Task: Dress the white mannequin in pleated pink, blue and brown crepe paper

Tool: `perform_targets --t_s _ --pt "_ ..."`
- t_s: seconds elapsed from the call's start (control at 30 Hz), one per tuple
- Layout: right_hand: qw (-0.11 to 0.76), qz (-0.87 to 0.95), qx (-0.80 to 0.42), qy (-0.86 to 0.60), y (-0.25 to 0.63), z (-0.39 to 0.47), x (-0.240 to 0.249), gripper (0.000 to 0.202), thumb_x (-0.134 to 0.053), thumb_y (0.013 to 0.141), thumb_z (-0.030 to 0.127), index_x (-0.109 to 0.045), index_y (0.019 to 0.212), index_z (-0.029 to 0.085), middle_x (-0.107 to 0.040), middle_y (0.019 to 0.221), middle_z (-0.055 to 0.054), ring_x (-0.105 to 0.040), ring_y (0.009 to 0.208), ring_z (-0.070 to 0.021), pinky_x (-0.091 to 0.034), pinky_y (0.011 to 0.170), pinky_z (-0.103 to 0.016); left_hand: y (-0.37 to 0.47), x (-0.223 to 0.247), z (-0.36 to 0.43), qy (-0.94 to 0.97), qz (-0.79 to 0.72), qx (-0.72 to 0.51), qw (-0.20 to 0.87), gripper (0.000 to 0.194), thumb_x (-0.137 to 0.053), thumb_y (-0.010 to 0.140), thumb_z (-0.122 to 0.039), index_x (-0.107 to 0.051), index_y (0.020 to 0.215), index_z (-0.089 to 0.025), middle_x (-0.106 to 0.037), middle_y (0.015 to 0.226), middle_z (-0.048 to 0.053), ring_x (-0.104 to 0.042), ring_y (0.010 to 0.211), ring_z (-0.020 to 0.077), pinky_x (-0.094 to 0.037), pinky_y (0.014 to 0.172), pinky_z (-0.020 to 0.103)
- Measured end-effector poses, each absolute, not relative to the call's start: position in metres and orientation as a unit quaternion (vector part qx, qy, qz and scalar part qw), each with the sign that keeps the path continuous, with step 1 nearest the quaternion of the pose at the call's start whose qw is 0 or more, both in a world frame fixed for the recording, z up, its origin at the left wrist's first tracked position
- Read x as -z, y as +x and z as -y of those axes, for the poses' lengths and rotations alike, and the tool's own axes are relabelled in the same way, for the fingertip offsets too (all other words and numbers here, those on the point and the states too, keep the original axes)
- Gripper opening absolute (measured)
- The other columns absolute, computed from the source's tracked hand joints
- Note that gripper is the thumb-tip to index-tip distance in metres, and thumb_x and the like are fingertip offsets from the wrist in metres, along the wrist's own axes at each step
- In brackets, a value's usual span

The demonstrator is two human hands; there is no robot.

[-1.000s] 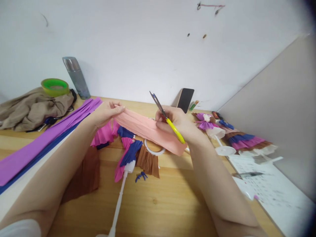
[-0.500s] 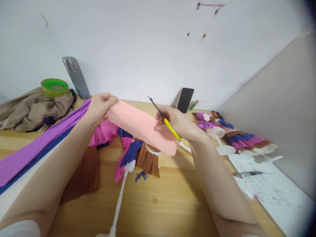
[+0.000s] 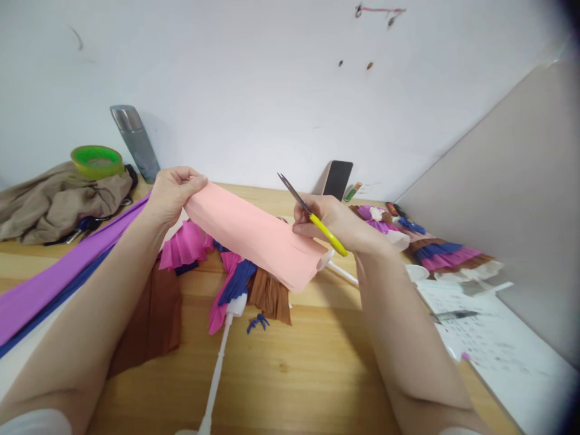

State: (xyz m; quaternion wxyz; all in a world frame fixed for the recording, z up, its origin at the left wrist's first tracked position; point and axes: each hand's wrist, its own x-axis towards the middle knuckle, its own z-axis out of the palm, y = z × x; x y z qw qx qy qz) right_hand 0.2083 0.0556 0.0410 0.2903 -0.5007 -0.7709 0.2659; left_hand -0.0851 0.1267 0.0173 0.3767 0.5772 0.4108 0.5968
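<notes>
A long strip of peach-pink crepe paper (image 3: 254, 229) is stretched at a slant above the table. Its upper left end is pinched by my left hand (image 3: 174, 192), thumb on top. My right hand (image 3: 333, 220) is closed around yellow-handled scissors (image 3: 327, 234), whose dark blades point up and left, above the strip. The fingertips of that hand are at the strip's upper right edge; whether they grip it too I cannot tell. Beneath the strip lie a brown pleated piece (image 3: 270, 296), a blue and pink piece (image 3: 238, 281) on a white stick (image 3: 217, 368), and a pink ruffle (image 3: 185, 246).
Purple paper (image 3: 77, 266) and brown paper (image 3: 151, 317) lie at left. A green tape roll (image 3: 96, 162) rests on brown cloth (image 3: 67, 196) beside a bottle (image 3: 136, 145). A phone (image 3: 338, 179) leans on the wall. Layered ruffles (image 3: 453, 257) and a whiteboard (image 3: 502, 338) are at right.
My left hand has shifted slightly left with its end of the strip. My right hand and the scissors have moved a little right, and the strip's right end curls more.
</notes>
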Motion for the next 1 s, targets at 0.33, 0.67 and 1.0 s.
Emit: perform_targets --t_s 0.33,0.67,1.0 --pt "0.285 0.769 -0.312 -0.480 0.209 -0.055 -0.042 0.019 -0.067 0.064 0.028 -0.051 0.070 0.019 -0.051 0.065 0.003 -0.046 0.060 -0.0126 -0.035 0.056 -0.025 -0.089 -0.011 -0.131 0.611 -0.443 -0.595 0.276 0.015 -0.074 0.064 -0.031 -0.068 0.063 -0.018 -0.058 0.058 -0.002 -0.047 0.052 0.0090 -0.036 0.049 0.021" --pt "0.240 0.811 -0.306 -0.438 0.219 -0.060 -0.038 0.023 -0.070 0.065 0.026 -0.050 0.071 0.019 -0.053 0.068 0.002 -0.051 0.064 -0.0140 -0.039 0.059 -0.025 -0.089 -0.011 -0.134 0.621 -0.468 -0.573 0.261 0.020 -0.072 0.062 -0.033 -0.066 0.064 -0.014 -0.058 0.058 -0.002 -0.046 0.052 0.0084 -0.035 0.049 0.021" --pt "0.233 0.796 -0.345 -0.439 0.229 -0.058 -0.040 0.018 -0.064 0.068 0.023 -0.053 0.082 0.019 -0.057 0.073 0.001 -0.056 0.066 -0.0145 -0.042 0.059 -0.025 -0.089 -0.011 -0.133 0.615 -0.466 -0.569 0.286 0.019 -0.072 0.060 -0.030 -0.064 0.062 -0.014 -0.057 0.057 -0.002 -0.045 0.051 0.0076 -0.033 0.049 0.020"
